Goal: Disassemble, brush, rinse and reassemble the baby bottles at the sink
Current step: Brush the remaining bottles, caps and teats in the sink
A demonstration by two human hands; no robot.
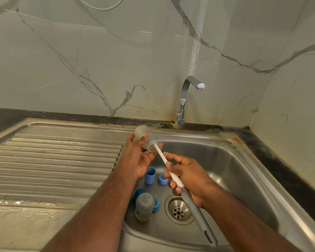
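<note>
My left hand (pixel 141 157) is curled around a clear baby bottle (pixel 146 139), palm turned up, thumb over the top of it and fingers cupped underneath; the bottle lies tilted, its base toward the wall and its open mouth toward me, held above the back left edge of the sink (pixel 244 170). My right hand (pixel 185 176) is closed on the bottle brush (pixel 173 176), fingers wrapped over the white shaft where it meets the grey handle, and the white shaft runs up and left into the bottle's mouth. The grey handle sticks out below my palm toward the near rim. Both forearms reach in from the bottom, the left over the ribbed draining board (pixel 53 160), the right across the basin. Down in the basin lie a second bottle (pixel 144 206) on its side beside the drain (pixel 178 209), a blue cap (pixel 150 175) standing upright, and a blue ring (pixel 162 179) near it. The tap (pixel 185 99) stands at the back.
</note>
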